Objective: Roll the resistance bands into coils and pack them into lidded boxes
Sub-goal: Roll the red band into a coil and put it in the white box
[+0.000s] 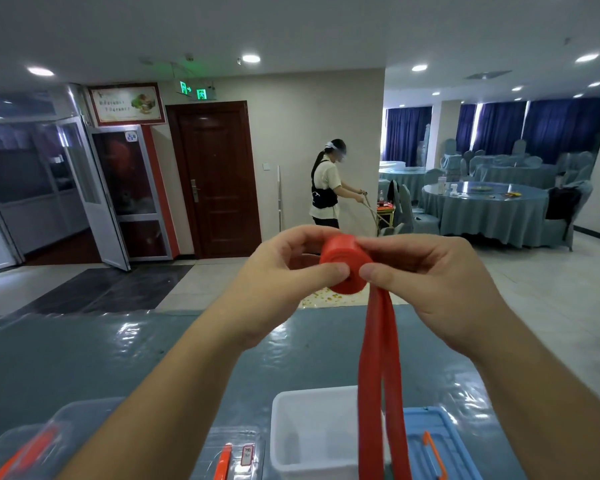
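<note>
A red resistance band is partly rolled into a tight coil held up in the air above the table. My left hand pinches the coil from the left and my right hand pinches it from the right, thumbs on its near face. The band's loose doubled tail hangs straight down in front of an open white box on the table. A blue lid with an orange handle lies to the right of that box.
The table has a shiny blue-grey cover. Clear lidded boxes with orange handles stand at the near left. Across the floor a person works near a brown door; round covered tables with chairs fill the right.
</note>
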Demonstrator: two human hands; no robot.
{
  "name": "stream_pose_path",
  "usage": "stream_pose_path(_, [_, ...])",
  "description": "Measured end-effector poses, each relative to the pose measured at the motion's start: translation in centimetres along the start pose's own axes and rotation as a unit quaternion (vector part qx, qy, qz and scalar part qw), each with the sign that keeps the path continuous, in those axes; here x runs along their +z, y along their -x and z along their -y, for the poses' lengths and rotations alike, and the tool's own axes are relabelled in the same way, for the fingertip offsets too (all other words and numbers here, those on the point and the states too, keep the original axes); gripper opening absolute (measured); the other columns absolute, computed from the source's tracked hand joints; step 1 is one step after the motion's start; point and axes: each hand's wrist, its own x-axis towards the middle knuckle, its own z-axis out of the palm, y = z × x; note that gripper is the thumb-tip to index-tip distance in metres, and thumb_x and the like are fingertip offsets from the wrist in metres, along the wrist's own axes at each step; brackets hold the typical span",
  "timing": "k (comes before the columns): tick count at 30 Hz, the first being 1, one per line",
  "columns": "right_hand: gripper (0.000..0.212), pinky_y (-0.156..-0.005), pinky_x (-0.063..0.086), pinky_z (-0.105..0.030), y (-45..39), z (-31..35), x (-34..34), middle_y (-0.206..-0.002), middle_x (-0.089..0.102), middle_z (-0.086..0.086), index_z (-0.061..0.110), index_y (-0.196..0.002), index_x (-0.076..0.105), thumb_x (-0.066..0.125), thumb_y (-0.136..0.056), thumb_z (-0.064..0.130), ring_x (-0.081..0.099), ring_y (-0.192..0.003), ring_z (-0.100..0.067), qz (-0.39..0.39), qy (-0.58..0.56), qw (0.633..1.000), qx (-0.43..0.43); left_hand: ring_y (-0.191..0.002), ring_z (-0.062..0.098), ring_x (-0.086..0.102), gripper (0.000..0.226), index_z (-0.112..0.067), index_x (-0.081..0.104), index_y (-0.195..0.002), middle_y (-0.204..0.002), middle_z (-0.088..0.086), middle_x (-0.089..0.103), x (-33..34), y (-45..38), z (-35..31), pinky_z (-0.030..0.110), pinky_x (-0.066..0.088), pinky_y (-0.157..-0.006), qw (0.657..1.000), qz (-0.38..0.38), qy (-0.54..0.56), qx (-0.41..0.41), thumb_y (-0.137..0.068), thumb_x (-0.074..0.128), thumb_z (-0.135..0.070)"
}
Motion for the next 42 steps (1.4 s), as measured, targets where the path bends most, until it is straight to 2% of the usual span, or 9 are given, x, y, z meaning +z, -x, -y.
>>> stream_pose_path(3, [0.034,-0.086,0.062,-0.024,0.0,0.5,-0.3,-0.098,0.082,0.009,0.026,-0.108,0.079,0.084,-0.076,0.014,0.079,-0.094,-0.011,0.028,0.011,0.999,-0.013,-0.102,0.019,0.076,0.036,-0.022,0.073,-0.12,-0.108,0.001,0.078,-0.9,-0.1,-0.8,0.03,0.061,-0.09,0.995,0.03,-0.089,0.017,-0.086,0.082,-0.01])
stream_pose_path(9, [0.042,-0.087,0.061,-0.024,0.0,0.8,0.0,-0.102,0.082,0.005,0.022,-0.113,0.078,0.081,-0.071,0.023,0.078,-0.099,-0.013,-0.04,-0.077,0.996,-0.023,-0.108,0.029,0.075,0.044,-0.013,0.07,-0.123,-0.115,0.014,0.077,0.7,0.3,-0.6,0.033,0.062,-0.092,0.993,-0.013,0.114,0.013,-0.079,0.078,-0.014])
stream_pose_path(14, [0.036,-0.088,0.06,-0.023,0.0,1.4,-0.8,-0.101,0.082,0.009,0.024,-0.114,0.079,0.081,-0.078,0.019,0.078,-0.097,-0.009,0.041,0.022,0.999,-0.011,-0.105,0.018,0.075,0.037,-0.018,0.072,-0.122,-0.111,0.003,0.079,-0.7,0.2,-1.4,0.031,0.06,-0.096,0.995,0.051,-0.085,0.007,-0.087,0.081,-0.01])
stream_pose_path(20, [0.035,-0.087,0.061,-0.025,0.1,1.2,-0.2,-0.101,0.082,0.003,0.026,-0.108,0.079,0.079,-0.073,0.023,0.078,-0.099,-0.015,-0.038,-0.08,0.996,-0.027,-0.101,0.023,0.076,0.04,-0.011,0.072,-0.119,-0.106,0.01,0.079,0.6,0.7,-1.1,0.023,0.059,-0.084,0.998,-0.026,0.051,0.024,-0.08,0.08,-0.014])
stream_pose_path(26, [0.032,-0.086,0.059,-0.018,0.2,1.4,-0.4,-0.097,0.082,0.011,0.022,-0.11,0.081,0.083,-0.079,0.013,0.078,-0.094,-0.007,0.024,0.029,0.999,-0.009,-0.101,0.021,0.077,0.037,-0.017,0.072,-0.119,-0.109,0.005,0.079,-0.6,0.3,-1.1,0.035,0.061,-0.095,0.994,0.053,-0.09,-0.017,-0.085,0.084,-0.012])
stream_pose_path(29, [0.034,-0.087,0.061,-0.024,0.3,1.3,0.1,-0.1,0.082,0.006,0.026,-0.109,0.08,0.08,-0.075,0.027,0.078,-0.098,-0.013,-0.022,-0.024,0.999,-0.023,-0.099,0.023,0.077,0.041,-0.012,0.073,-0.117,-0.105,0.008,0.079,-0.2,0.4,-1.2,0.028,0.061,-0.086,1.0,0.007,-0.01,0.009,-0.078,0.083,-0.015])
stream_pose_path(32, [0.033,-0.09,0.061,-0.029,0.3,0.9,0.6,-0.102,0.082,0.001,0.025,-0.107,0.08,0.078,-0.074,0.024,0.078,-0.101,-0.018,-0.043,-0.1,0.994,-0.015,-0.093,0.019,0.076,0.038,-0.008,0.071,-0.117,-0.101,0.009,0.079,0.8,0.7,-0.9,0.024,0.061,-0.082,0.997,-0.034,0.073,0.009,-0.079,0.08,-0.01])
stream_pose_path(38, [0.036,-0.089,0.062,-0.028,0.2,0.9,0.6,-0.099,0.082,0.008,0.027,-0.108,0.081,0.081,-0.072,0.028,0.079,-0.096,-0.012,-0.008,-0.002,1.0,-0.022,-0.1,0.014,0.075,0.037,-0.024,0.071,-0.119,-0.107,-0.003,0.078,-0.9,0.3,-1.7,0.026,0.061,-0.087,0.991,0.034,-0.128,0.005,-0.086,0.084,-0.015])
stream_pose_path(42, [0.034,-0.096,0.06,-0.037,0.1,0.5,0.9,-0.104,0.082,-0.005,0.02,-0.106,0.082,0.082,-0.073,0.028,0.077,-0.103,-0.024,-0.027,-0.118,0.993,-0.011,-0.093,0.014,0.077,0.033,-0.015,0.073,-0.118,-0.103,0.004,0.079,-0.6,0.7,-1.8,0.018,0.058,-0.078,0.999,-0.007,-0.026,0.026,-0.087,0.079,-0.008])
